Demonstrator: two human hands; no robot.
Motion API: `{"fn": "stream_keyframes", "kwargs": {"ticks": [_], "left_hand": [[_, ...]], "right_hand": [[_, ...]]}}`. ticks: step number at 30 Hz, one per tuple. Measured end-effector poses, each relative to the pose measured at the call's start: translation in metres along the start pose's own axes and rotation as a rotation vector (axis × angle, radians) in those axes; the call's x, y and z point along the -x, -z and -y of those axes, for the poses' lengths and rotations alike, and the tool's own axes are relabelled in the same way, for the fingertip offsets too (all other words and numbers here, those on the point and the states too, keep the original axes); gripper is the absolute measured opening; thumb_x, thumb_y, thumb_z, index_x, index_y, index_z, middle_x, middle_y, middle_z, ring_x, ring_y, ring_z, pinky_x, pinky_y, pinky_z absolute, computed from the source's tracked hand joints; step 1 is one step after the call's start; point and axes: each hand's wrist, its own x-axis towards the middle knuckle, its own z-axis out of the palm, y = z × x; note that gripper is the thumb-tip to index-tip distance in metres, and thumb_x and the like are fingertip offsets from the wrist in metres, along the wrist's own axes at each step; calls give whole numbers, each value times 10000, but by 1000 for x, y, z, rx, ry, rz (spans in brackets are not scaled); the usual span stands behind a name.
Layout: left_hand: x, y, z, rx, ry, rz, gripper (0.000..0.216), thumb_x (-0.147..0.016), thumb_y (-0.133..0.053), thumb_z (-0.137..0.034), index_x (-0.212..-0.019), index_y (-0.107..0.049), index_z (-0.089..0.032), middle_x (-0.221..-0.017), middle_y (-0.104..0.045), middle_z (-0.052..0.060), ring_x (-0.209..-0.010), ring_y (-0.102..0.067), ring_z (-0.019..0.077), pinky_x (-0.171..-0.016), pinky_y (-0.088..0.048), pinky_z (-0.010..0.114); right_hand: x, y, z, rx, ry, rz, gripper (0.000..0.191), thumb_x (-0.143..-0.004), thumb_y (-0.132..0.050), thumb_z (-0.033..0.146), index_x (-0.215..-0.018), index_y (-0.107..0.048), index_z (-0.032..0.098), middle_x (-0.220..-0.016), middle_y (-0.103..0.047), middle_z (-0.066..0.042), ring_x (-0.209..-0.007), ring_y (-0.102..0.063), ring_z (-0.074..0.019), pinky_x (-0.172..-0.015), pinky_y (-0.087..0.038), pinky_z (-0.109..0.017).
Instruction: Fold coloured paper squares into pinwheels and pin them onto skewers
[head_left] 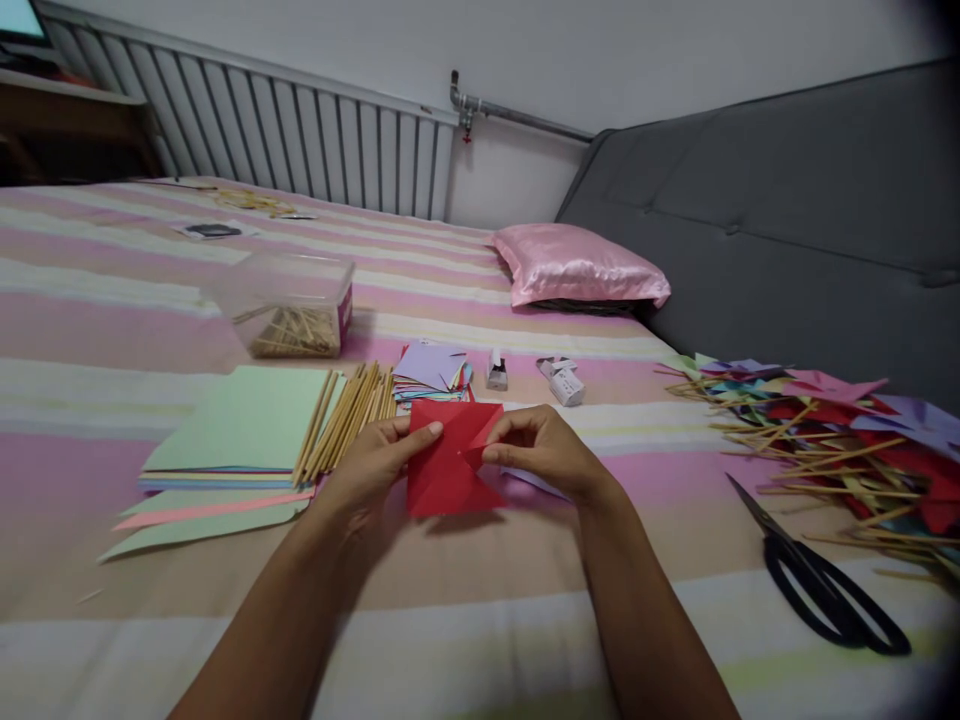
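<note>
A red paper square (pixel 439 475) with cut slits is held just above the striped bedspread. My left hand (pixel 386 455) grips its left edge, thumb on top and fingers underneath. My right hand (pixel 544 450) pinches a cut flap on the right side, bending it in toward the middle. Past the red paper lies a stack of cut paper squares (pixel 431 365), lilac on top. Left of my left hand, a row of thin wooden sticks (pixel 352 415) rests beside and partly on a pile of coloured sheets (pixel 232 420). A lilac piece of paper (pixel 532 483) shows under my right hand.
A clear plastic box (pixel 296 295) with short sticks stands back left. Two small boxes (pixel 566 384) (pixel 496 370) sit ahead. Finished paper pinwheels (pixel 840 430) on sticks heap at right, near black-handled scissors (pixel 817 580). A pink pillow (pixel 581 265) lies by the grey headboard (pixel 787 190).
</note>
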Motion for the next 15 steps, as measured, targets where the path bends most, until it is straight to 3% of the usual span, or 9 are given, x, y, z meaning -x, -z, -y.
{"fn": "stream_keyframes", "kwargs": {"ticks": [15], "left_hand": [[-3,-1,5,-29,-44,-30,294,-642,-762,-299,-847,-714,-94,-703,-715,94,-592,-613,162,-601,-467,272]], "right_hand": [[-3,-9,-5,53,-200,-81,246,-679,-734,370,-682,-605,161,-623,-608,-2,-537,-491,-88,-466,-318,-197]]}}
